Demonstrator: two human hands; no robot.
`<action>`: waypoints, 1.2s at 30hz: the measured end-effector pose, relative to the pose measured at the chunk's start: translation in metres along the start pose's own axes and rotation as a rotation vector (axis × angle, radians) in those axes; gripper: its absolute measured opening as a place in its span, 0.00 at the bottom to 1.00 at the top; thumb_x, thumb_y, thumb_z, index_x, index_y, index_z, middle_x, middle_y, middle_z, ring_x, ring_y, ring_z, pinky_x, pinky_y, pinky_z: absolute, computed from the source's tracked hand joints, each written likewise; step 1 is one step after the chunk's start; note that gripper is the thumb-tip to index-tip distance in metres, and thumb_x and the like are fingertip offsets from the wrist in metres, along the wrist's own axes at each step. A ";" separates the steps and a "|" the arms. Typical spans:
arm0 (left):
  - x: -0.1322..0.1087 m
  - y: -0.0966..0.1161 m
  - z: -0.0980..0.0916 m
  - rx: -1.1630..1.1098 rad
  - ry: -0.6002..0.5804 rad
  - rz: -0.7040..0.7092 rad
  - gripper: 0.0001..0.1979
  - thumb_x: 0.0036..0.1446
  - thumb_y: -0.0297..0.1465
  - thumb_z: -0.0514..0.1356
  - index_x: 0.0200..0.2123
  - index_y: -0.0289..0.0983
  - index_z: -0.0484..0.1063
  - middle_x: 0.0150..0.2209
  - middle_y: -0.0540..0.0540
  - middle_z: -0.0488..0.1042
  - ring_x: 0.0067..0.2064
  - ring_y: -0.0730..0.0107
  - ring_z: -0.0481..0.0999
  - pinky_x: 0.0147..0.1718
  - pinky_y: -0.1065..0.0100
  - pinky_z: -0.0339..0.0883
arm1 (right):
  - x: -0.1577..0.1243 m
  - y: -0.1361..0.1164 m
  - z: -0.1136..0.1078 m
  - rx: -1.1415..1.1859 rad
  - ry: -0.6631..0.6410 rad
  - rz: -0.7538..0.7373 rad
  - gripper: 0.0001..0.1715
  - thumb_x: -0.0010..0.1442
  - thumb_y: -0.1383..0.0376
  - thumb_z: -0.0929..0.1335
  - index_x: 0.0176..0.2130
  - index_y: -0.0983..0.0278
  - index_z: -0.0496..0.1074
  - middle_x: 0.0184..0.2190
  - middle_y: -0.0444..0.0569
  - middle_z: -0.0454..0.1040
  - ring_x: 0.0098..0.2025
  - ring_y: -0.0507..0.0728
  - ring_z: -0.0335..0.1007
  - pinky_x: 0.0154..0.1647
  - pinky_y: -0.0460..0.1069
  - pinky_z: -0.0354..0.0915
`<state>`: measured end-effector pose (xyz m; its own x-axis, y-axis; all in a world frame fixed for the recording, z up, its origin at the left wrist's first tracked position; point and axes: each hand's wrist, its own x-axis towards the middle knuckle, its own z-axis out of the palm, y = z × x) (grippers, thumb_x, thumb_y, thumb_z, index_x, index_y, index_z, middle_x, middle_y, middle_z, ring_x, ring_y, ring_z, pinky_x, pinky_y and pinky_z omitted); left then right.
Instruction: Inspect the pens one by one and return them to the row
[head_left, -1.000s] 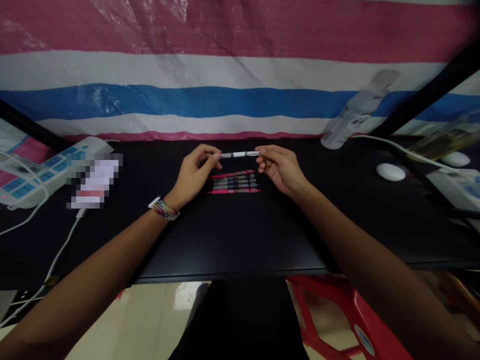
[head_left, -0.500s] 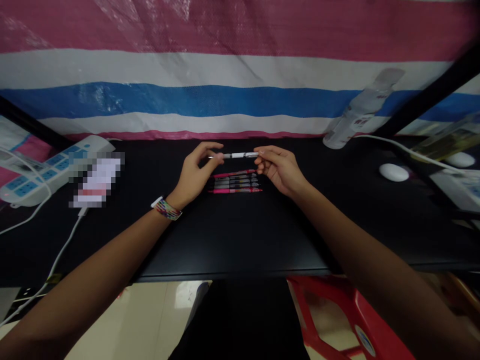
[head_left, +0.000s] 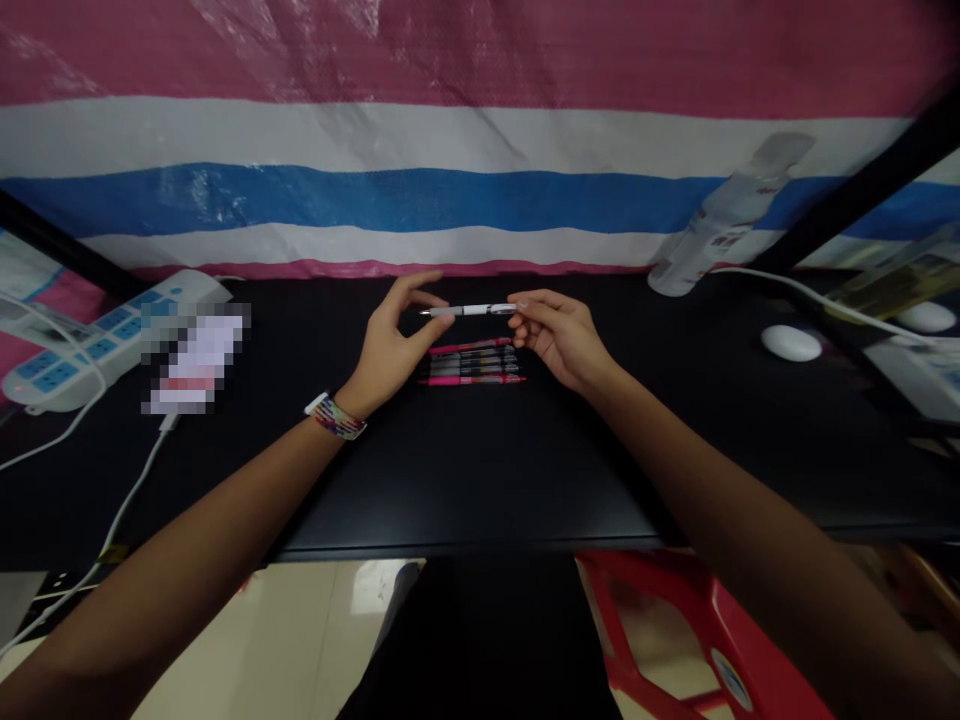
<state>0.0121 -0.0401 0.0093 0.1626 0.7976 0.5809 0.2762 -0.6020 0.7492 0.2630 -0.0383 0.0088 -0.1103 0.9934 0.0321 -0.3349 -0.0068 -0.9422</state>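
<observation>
A white pen point(head_left: 469, 310) is held level above the black table point(head_left: 480, 470). My right hand point(head_left: 559, 335) pinches its right end between thumb and fingertips. My left hand point(head_left: 394, 340) is at the pen's left end with its fingers spread and lifted. Its thumb lies just under the bare metal tip, and whether it touches the tip is unclear. Directly below the white pen, several pink and black pens point(head_left: 471, 362) lie side by side in a neat row on the table. A multicoloured band sits on my left wrist.
A white power strip point(head_left: 97, 335) with blue sockets and a white cable point(head_left: 127, 490) lie at the left. A pale bottle point(head_left: 720, 225) leans at the back right near a white oval object point(head_left: 791, 343). A red plastic stool point(head_left: 675, 640) stands below the table's front edge.
My left fingers have let go of the pen's left end and spread upward, baring its metal tip. The right hand keeps its hold and has barely moved.
</observation>
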 end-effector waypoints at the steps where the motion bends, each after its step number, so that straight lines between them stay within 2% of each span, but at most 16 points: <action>1: 0.000 0.000 0.000 -0.003 -0.001 -0.031 0.22 0.70 0.43 0.68 0.62 0.40 0.77 0.39 0.45 0.85 0.46 0.58 0.86 0.57 0.55 0.75 | 0.000 0.000 0.000 0.001 -0.002 -0.004 0.05 0.63 0.64 0.78 0.40 0.63 0.83 0.28 0.46 0.80 0.29 0.51 0.72 0.33 0.49 0.74; 3: 0.000 0.000 0.000 -0.008 -0.006 -0.047 0.20 0.72 0.42 0.66 0.61 0.40 0.77 0.37 0.46 0.85 0.43 0.59 0.86 0.56 0.54 0.75 | 0.000 0.001 0.000 0.002 -0.004 -0.011 0.04 0.64 0.65 0.78 0.39 0.63 0.83 0.28 0.46 0.80 0.29 0.51 0.72 0.33 0.49 0.73; 6: 0.000 0.000 0.000 0.017 -0.006 0.015 0.26 0.64 0.38 0.73 0.63 0.41 0.76 0.50 0.42 0.86 0.56 0.54 0.85 0.64 0.52 0.71 | 0.001 0.002 0.000 0.001 0.000 -0.016 0.03 0.63 0.65 0.78 0.39 0.63 0.84 0.28 0.46 0.79 0.28 0.51 0.71 0.33 0.49 0.73; 8: 0.000 0.000 0.000 0.037 -0.002 -0.002 0.27 0.63 0.38 0.74 0.63 0.41 0.76 0.54 0.41 0.85 0.59 0.53 0.83 0.66 0.51 0.69 | 0.000 0.001 0.000 0.002 0.000 -0.016 0.04 0.63 0.65 0.78 0.39 0.63 0.84 0.28 0.46 0.79 0.29 0.51 0.71 0.33 0.49 0.73; 10: -0.001 0.000 0.000 0.040 0.005 -0.075 0.22 0.67 0.39 0.70 0.61 0.41 0.78 0.49 0.42 0.86 0.55 0.54 0.85 0.63 0.52 0.71 | 0.000 0.001 0.001 0.002 -0.003 -0.020 0.04 0.62 0.65 0.78 0.40 0.63 0.84 0.28 0.46 0.79 0.29 0.51 0.71 0.33 0.49 0.73; 12: -0.001 -0.001 0.000 0.060 0.003 -0.135 0.14 0.70 0.40 0.67 0.52 0.40 0.83 0.42 0.43 0.87 0.48 0.55 0.85 0.56 0.54 0.74 | -0.001 0.001 0.002 -0.001 -0.009 -0.025 0.05 0.62 0.64 0.79 0.40 0.62 0.84 0.29 0.46 0.79 0.29 0.52 0.71 0.34 0.50 0.73; 14: -0.001 0.000 0.000 0.100 -0.012 -0.153 0.12 0.70 0.40 0.66 0.42 0.40 0.85 0.37 0.45 0.87 0.44 0.57 0.84 0.52 0.55 0.74 | -0.001 0.002 0.002 -0.005 -0.012 -0.031 0.07 0.60 0.63 0.80 0.40 0.62 0.84 0.29 0.46 0.79 0.30 0.52 0.72 0.35 0.50 0.73; 16: -0.001 0.001 -0.001 0.119 -0.024 -0.145 0.11 0.69 0.39 0.67 0.39 0.40 0.86 0.37 0.45 0.87 0.43 0.57 0.83 0.51 0.56 0.74 | 0.000 0.003 0.001 -0.013 -0.013 -0.027 0.09 0.59 0.62 0.80 0.40 0.62 0.83 0.29 0.46 0.79 0.29 0.52 0.72 0.35 0.51 0.73; 22: 0.000 0.004 -0.002 0.041 -0.004 -0.127 0.08 0.66 0.37 0.70 0.43 0.40 0.87 0.42 0.44 0.88 0.46 0.58 0.84 0.52 0.57 0.74 | -0.001 0.001 0.001 0.001 -0.010 0.030 0.06 0.62 0.63 0.76 0.40 0.63 0.83 0.29 0.48 0.79 0.29 0.53 0.71 0.36 0.51 0.72; 28: -0.002 0.005 0.002 -0.043 0.007 -0.148 0.10 0.66 0.40 0.71 0.45 0.40 0.87 0.42 0.44 0.88 0.43 0.60 0.85 0.47 0.60 0.76 | -0.005 -0.010 0.003 0.258 -0.124 0.179 0.23 0.68 0.53 0.68 0.54 0.64 0.82 0.35 0.50 0.79 0.35 0.56 0.72 0.37 0.51 0.73; 30: -0.002 0.005 0.003 -0.050 0.011 -0.143 0.11 0.66 0.41 0.71 0.45 0.40 0.87 0.43 0.44 0.88 0.44 0.60 0.85 0.47 0.60 0.76 | -0.005 -0.011 0.003 0.284 -0.133 0.180 0.23 0.67 0.55 0.68 0.56 0.62 0.80 0.36 0.49 0.79 0.36 0.55 0.72 0.36 0.50 0.72; 33: -0.002 0.003 0.004 -0.064 0.013 -0.128 0.11 0.65 0.40 0.73 0.45 0.41 0.87 0.44 0.44 0.88 0.45 0.60 0.85 0.49 0.59 0.77 | -0.005 -0.009 0.005 0.262 -0.098 0.162 0.19 0.64 0.60 0.71 0.54 0.60 0.80 0.33 0.47 0.77 0.34 0.54 0.70 0.36 0.49 0.71; 36: -0.002 0.001 0.005 -0.074 0.009 -0.129 0.12 0.64 0.41 0.73 0.45 0.41 0.87 0.44 0.44 0.88 0.45 0.60 0.85 0.48 0.59 0.77 | -0.006 -0.007 0.006 0.214 -0.070 0.112 0.18 0.66 0.55 0.71 0.51 0.60 0.80 0.32 0.47 0.75 0.33 0.54 0.68 0.36 0.49 0.72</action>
<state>0.0163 -0.0418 0.0073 0.1220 0.8682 0.4809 0.2231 -0.4961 0.8391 0.2601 -0.0448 0.0175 -0.2200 0.9748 -0.0380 -0.5069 -0.1475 -0.8493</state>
